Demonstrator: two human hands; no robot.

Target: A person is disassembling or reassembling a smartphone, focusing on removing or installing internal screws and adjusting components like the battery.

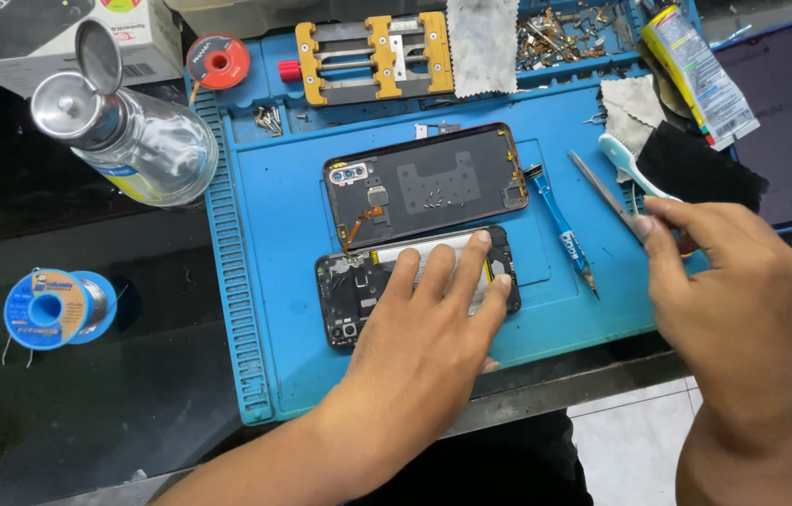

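Dark bench (pixel 87 412), glossy. Directly on it: blue mat (pixel 274 215), glass bottle (pixel 133 141) lying tilted at mat's left edge, blue solder spool (pixel 59 307) well left of mat, white box (pixel 59 37) at far left corner, tablet (pixel 789 122) at right.
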